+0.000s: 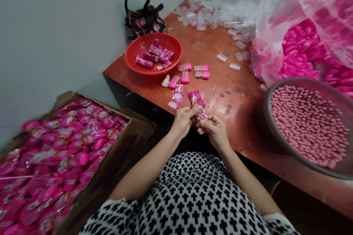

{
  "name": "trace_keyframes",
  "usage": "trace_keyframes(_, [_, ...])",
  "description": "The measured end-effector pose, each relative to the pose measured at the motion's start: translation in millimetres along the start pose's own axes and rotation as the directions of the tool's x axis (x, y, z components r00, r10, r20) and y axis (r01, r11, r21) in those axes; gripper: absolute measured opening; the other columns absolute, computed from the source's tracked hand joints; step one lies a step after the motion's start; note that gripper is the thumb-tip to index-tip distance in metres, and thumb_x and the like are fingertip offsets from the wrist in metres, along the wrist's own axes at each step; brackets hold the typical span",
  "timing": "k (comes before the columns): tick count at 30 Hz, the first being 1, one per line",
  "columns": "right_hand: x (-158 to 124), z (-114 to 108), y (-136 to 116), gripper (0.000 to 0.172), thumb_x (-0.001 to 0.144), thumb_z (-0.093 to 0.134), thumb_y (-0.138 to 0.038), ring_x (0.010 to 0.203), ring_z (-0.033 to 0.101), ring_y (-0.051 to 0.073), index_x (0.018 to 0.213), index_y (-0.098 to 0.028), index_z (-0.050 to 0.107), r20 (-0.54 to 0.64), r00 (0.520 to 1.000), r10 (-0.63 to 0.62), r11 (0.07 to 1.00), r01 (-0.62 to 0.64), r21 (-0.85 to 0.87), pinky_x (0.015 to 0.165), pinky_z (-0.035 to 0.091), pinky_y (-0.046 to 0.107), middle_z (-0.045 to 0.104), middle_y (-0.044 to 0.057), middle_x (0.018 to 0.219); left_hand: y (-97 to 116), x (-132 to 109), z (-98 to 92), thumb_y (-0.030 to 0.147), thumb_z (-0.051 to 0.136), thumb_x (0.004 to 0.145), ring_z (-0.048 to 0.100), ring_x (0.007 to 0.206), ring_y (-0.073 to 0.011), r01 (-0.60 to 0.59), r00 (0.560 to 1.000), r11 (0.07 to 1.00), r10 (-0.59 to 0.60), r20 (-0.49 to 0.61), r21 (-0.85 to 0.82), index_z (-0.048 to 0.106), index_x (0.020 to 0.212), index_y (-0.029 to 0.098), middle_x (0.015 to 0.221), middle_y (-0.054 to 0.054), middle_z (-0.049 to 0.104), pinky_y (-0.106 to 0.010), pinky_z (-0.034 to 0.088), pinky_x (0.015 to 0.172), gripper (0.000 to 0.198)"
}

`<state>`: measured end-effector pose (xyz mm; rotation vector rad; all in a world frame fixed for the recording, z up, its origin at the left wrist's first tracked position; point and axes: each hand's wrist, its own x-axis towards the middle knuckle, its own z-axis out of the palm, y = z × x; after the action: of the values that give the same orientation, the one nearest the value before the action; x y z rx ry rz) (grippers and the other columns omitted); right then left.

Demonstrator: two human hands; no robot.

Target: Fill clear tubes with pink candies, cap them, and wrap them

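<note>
My left hand [183, 119] pinches a pink printed sleeve [195, 99] at the near edge of the red-brown table [220, 91]. My right hand [214, 129] grips a clear tube of pink candies [202, 115] whose upper end sits inside that sleeve. Both hands are closed and touch each other. Another pink sleeve [177, 97] lies flat on the table just left of them. Several filled candy tubes with pink caps [193, 72] lie a little farther back.
A red bowl [132, 60] holds wrapped tubes. A metal basin [268, 125] of pink candies stands at right, with a plastic bag of pink caps [300, 44] behind it. Empty clear tubes [215, 22] litter the back. A cardboard box [138, 128] of wrapped tubes sits lower left, and a black bag [143, 16] stands by the wall.
</note>
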<state>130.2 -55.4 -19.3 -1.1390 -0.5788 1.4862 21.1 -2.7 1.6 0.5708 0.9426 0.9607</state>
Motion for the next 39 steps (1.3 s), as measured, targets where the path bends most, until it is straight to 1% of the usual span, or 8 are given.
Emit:
trace_keyframes(14, [11, 5, -2, 0.053, 0.057, 0.084, -0.035, 0.044, 0.064, 0.012, 0.082, -0.024, 0.04, 0.141, 0.99, -0.023, 1.0, 0.026, -0.015, 0.043, 0.053, 0.02, 0.067, -0.008, 0.057, -2, -15, -16.1, 0.034, 0.083, 0.061, 0.053, 0.047, -0.0094, 0.109, 0.973, 0.993, -0.115, 0.201, 0.039, 0.062, 0.056, 0.008, 0.052, -0.002, 0.057, -0.024, 0.045, 0.05, 0.034])
trace_keyframes(18, [11, 14, -6, 0.053, 0.058, 0.083, -0.038, 0.046, 0.064, 0.013, 0.086, -0.024, 0.041, 0.24, 0.97, -0.023, 0.996, 0.044, -0.082, 0.046, 0.053, 0.022, 0.069, -0.006, 0.061, 18, -44, -35.9, 0.035, 0.082, 0.062, 0.066, 0.068, -0.0168, -0.11, 0.994, 0.991, 0.109, -0.02, -0.078, 0.065, 0.063, 0.013, 0.07, -0.005, 0.07, -0.031, 0.054, 0.067, 0.028])
trace_keyframes(20, [12, 16, -8, 0.05, 0.061, 0.082, -0.04, 0.049, 0.065, 0.013, 0.088, -0.023, 0.043, 0.242, 0.969, -0.044, 0.992, 0.071, -0.106, 0.047, 0.053, 0.022, 0.07, -0.005, 0.064, 38, -64, -57.6, 0.048, 0.075, 0.069, 0.068, 0.086, -0.0171, -0.388, 0.904, 0.917, 0.358, -0.231, -0.096, 0.07, 0.077, 0.02, 0.088, -0.001, 0.074, -0.032, 0.054, 0.084, 0.03])
trace_keyframes(23, [18, 12, -11, 0.04, 0.067, 0.077, -0.042, 0.048, 0.064, 0.012, 0.084, -0.022, 0.047, 0.201, 0.976, -0.078, 0.984, 0.107, -0.14, 0.046, 0.052, 0.021, 0.069, -0.004, 0.063, 64, -84, -94.1, 0.073, 0.042, 0.082, 0.066, 0.09, -0.012, -0.699, 0.626, 0.714, 0.638, -0.448, 0.04, 0.071, 0.09, 0.024, 0.092, 0.006, 0.074, -0.027, 0.052, 0.09, 0.057])
trace_keyframes(28, [24, 9, -11, 0.037, 0.069, 0.075, -0.046, 0.047, 0.062, 0.011, 0.08, -0.021, 0.049, 0.153, 0.986, -0.069, 0.976, 0.098, -0.192, 0.045, 0.05, 0.02, 0.068, -0.004, 0.062, 62, -46, -113.2, 0.045, 0.072, 0.075, 0.067, 0.091, -0.0176, -0.574, 0.681, 0.788, 0.611, -0.403, 0.225, 0.071, 0.096, 0.024, 0.092, 0.002, 0.074, -0.036, 0.05, 0.093, 0.029])
trace_keyframes(30, [23, 8, -9, 0.037, 0.069, 0.074, -0.047, 0.048, 0.062, 0.01, 0.079, -0.021, 0.05, 0.149, 0.987, -0.056, 0.969, 0.089, -0.229, 0.045, 0.05, 0.02, 0.068, -0.003, 0.063, 56, -13, -106.0, 0.04, 0.069, 0.079, 0.064, 0.097, -0.0196, -0.524, 0.667, 0.679, 0.703, -0.248, 0.515, 0.071, 0.101, 0.022, 0.102, -0.003, 0.071, -0.038, 0.047, 0.096, 0.028])
trace_keyframes(34, [22, 4, -7, 0.035, 0.07, 0.074, -0.047, 0.048, 0.062, 0.009, 0.076, -0.019, 0.053, 0.128, 0.991, -0.023, 0.955, 0.06, -0.291, 0.046, 0.049, 0.019, 0.068, -0.002, 0.063, 62, 51, -93.9, 0.032, 0.059, 0.086, 0.055, 0.107, -0.0255, -0.346, 0.656, 0.155, 0.745, 0.12, 0.925, 0.067, 0.114, 0.024, 0.109, -0.009, 0.064, -0.04, 0.037, 0.099, 0.03])
trace_keyframes(39, [25, 0, -8, 0.033, 0.071, 0.073, -0.045, 0.05, 0.062, 0.009, 0.076, -0.019, 0.055, 0.129, 0.991, -0.018, 0.949, 0.058, -0.309, 0.048, 0.05, 0.019, 0.069, -0.001, 0.065, 78, 103, -100.2, 0.032, 0.052, 0.089, 0.049, 0.106, -0.0341, -0.092, 0.708, -0.149, 0.685, 0.17, 0.984, 0.064, 0.119, 0.022, 0.111, -0.016, 0.059, -0.048, 0.034, 0.09, 0.034])
